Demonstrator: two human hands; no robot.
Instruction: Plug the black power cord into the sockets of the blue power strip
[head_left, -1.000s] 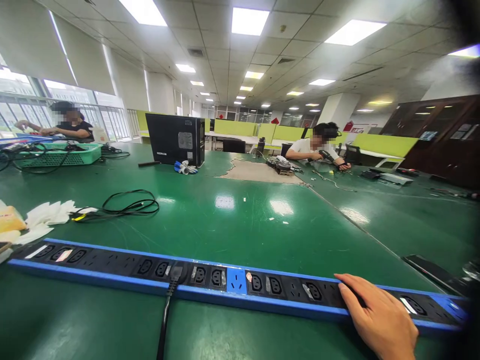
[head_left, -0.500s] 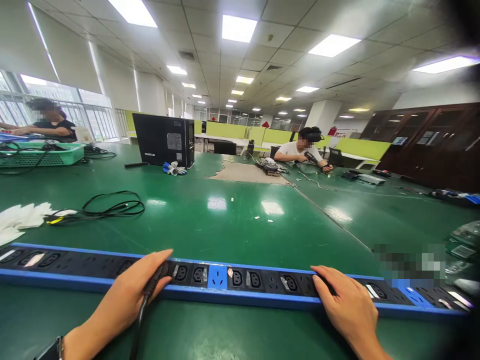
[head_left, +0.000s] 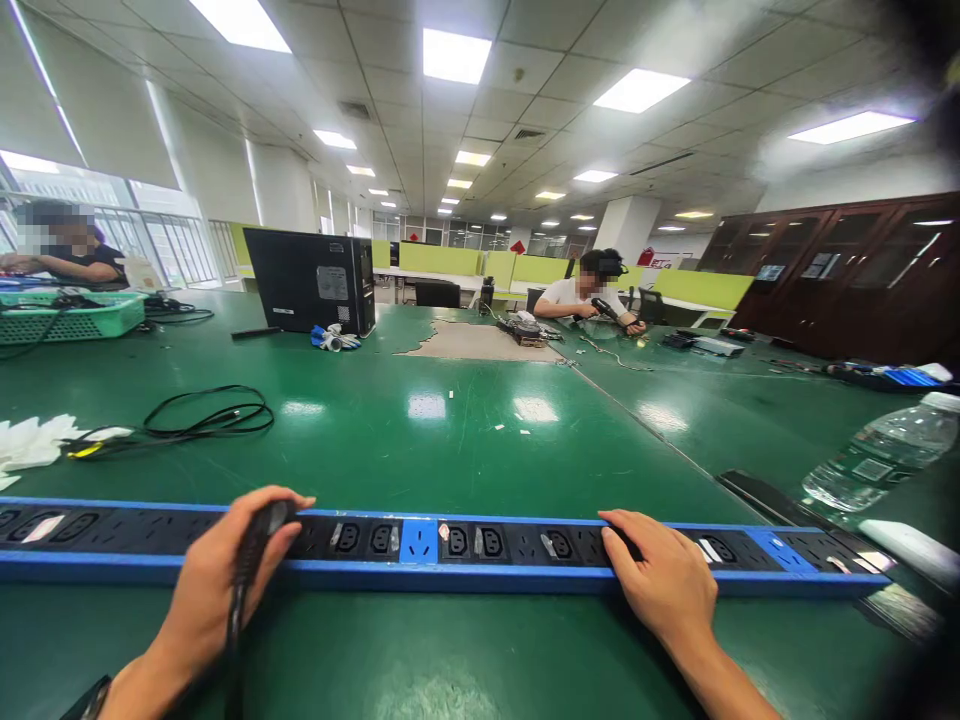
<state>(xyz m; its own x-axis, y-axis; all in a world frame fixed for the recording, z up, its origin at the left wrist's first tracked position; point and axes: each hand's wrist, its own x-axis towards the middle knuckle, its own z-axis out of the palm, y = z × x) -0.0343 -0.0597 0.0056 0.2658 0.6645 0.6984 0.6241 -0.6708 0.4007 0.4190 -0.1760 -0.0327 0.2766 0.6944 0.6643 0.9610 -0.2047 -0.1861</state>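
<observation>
A long blue power strip (head_left: 495, 580) with black sockets and a few blue ones lies across the green table in front of me. My left hand (head_left: 196, 582) is closed round a black power plug (head_left: 260, 532) at the strip's left half. The plug's black cord (head_left: 235, 610) hangs down toward me. The plug's front end is hidden by my fingers, so I cannot tell whether it touches a socket. Farther right, my right hand (head_left: 666, 580) grips the strip, with fingers over its far edge and thumb on the socket face.
A coiled black cable (head_left: 217, 412) and white crumpled gloves or tissue (head_left: 34, 445) lie at left. Beyond stand a black computer case (head_left: 304, 280) and a green basket (head_left: 82, 318). A water bottle (head_left: 885, 455) lies tilted at right. Two people sit at the far sides.
My left hand has turned and drawn back slightly left, so the plug now shows above my palm. The right hand keeps its grip. The view has swung a little to the right.
</observation>
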